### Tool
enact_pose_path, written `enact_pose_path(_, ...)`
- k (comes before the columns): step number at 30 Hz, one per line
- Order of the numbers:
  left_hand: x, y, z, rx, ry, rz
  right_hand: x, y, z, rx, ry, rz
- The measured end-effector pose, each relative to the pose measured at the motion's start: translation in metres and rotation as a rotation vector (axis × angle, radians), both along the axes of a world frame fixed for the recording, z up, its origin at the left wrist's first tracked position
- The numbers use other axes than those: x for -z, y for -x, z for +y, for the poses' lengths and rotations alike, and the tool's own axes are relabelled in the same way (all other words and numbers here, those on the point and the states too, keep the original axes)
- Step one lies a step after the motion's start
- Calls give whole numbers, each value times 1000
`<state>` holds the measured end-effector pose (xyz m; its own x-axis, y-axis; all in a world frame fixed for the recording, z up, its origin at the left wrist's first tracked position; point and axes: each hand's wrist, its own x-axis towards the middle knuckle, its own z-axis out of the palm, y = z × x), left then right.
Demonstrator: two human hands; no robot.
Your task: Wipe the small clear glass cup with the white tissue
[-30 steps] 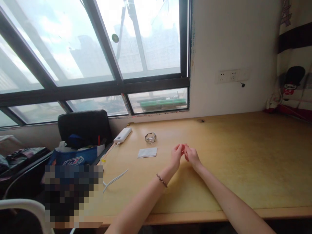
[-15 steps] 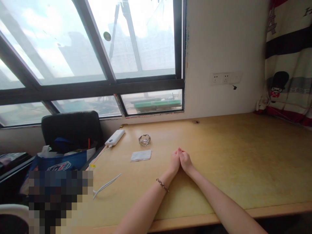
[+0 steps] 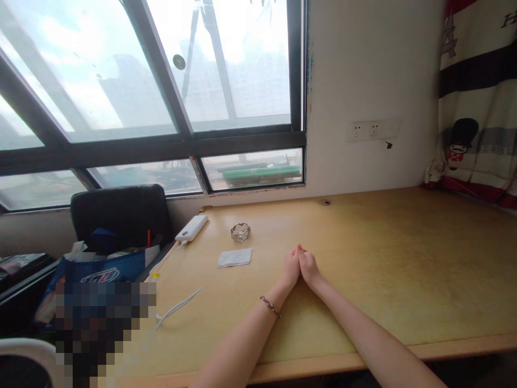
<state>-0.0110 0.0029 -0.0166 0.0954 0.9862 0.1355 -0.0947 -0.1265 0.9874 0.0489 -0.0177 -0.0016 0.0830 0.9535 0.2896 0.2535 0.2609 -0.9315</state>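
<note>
My left hand and my right hand rest clasped together on the yellowish wooden desk. Their fingers are closed against each other with the thumbs side by side at the top. No object shows between them, though the palms are hidden. A braided bracelet circles my left wrist. Nearest to the left hand lies a folded white tissue, apart from it. Behind the tissue stands a clear glass ashtray-like dish.
At the desk's left edge, a white power bank has a white cable near it. A black chair holds a blue bag. Wall sockets and a patterned curtain are beyond the desk.
The view has shifted very slightly. My hands stay clasped in the same place, and nothing on the desk has moved.
</note>
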Motion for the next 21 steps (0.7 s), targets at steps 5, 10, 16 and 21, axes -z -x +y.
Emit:
enact_pose_path(5, -5, -1, -2, 7, 16, 1, 0, 0, 0, 2, 29, 24)
enact_pose_path(10, -10, 0, -5, -3, 14, 5, 1, 0, 0, 4, 22, 11)
enact_pose_path(16, -11, -1, -7, 0, 6, 6, -1, 0, -2, 19, 26, -10)
enact_pose_path(21, -6, 1, -5, 5, 8, 0, -2, 0, -3, 35, 21, -15)
